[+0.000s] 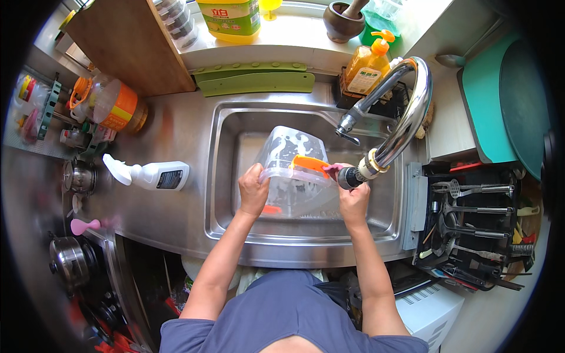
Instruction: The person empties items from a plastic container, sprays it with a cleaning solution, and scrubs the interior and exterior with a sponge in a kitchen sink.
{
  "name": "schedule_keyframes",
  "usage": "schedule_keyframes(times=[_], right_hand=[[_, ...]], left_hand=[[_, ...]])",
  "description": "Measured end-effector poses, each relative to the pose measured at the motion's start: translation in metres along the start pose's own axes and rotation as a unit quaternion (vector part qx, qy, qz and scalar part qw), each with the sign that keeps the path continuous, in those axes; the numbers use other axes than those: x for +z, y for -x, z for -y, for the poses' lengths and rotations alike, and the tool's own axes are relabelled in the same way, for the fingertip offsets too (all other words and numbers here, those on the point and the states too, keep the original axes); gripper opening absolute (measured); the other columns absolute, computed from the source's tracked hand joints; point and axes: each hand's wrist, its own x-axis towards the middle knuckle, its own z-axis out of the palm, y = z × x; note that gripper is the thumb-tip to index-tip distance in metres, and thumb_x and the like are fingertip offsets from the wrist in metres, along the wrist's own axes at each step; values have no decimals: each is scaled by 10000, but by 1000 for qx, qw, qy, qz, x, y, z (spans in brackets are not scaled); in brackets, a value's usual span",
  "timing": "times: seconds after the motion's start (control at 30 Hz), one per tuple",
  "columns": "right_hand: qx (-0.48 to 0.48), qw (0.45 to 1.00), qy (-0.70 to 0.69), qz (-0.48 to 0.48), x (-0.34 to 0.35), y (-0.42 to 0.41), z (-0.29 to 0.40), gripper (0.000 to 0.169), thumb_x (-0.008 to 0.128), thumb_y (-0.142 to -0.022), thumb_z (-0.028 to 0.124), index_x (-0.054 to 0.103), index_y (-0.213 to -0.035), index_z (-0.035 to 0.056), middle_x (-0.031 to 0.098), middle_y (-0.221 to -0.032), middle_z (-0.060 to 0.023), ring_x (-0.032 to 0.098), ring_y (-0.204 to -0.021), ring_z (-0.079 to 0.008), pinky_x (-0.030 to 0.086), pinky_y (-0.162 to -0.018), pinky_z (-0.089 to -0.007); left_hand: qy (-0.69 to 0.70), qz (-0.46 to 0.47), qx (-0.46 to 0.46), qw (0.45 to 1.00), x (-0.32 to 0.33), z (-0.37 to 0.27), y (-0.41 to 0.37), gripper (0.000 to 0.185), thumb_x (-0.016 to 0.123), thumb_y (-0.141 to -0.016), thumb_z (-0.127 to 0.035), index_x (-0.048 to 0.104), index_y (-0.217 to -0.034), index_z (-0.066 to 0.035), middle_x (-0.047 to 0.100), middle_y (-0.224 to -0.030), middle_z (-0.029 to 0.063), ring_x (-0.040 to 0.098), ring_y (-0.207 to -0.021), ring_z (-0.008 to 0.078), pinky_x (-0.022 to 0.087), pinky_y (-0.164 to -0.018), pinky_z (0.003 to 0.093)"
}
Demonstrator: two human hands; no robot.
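Observation:
A clear plastic container [293, 137] with orange latches is tilted inside the stainless steel sink [225, 176], and white suds streak its wall. My left hand [253, 187] is closed around the left end of its rim. At the other end, my right hand [354, 205] grips the container, partly hidden behind the faucet's black spout head [349, 177]. A small purplish-pink piece, perhaps cloth or sponge, shows at my right fingers beside the upper orange latch [311, 164]. Lower down, a second orange latch [271, 209] lies near my left wrist.
The chrome faucet [419, 101] arches over the sink's right side. A white spray bottle [161, 175] lies on the steel counter at left. Behind the sink are a green splash strip [256, 84] and an orange pump bottle [364, 66]. Metal utensils [481, 209] fill a rack at right.

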Motion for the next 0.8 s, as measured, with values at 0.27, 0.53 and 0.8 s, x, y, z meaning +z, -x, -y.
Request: schedule_keyframes(times=[0.27,0.53,0.8], right_hand=[[-143,984,102,9,18,-10,43,309,629,-719,-22,687,-977,137,677,-937,-93,620,-748,-300,503,-711,-353],[-132,972,192,-6,-5,2,12,284,659,-677,-36,687,-930,91,664,-817,-100,630,-755,-287,506,-669,-353],[-170,939,293,64,-8,0,16,234,694,-681,-24,659,-892,72,678,-890,-75,638,-755,-273,503,-678,-342]], left_hand=[[20,16,40,999,11,-10,7,209,614,-721,30,407,-711,-2,427,-653,173,463,-582,373,354,-509,404],[-3,24,65,998,6,-6,5,192,593,-714,40,405,-707,-1,440,-653,178,482,-594,385,367,-517,423],[-3,19,66,998,2,-8,3,180,576,-710,50,405,-705,-5,454,-654,176,492,-602,389,375,-519,430]])
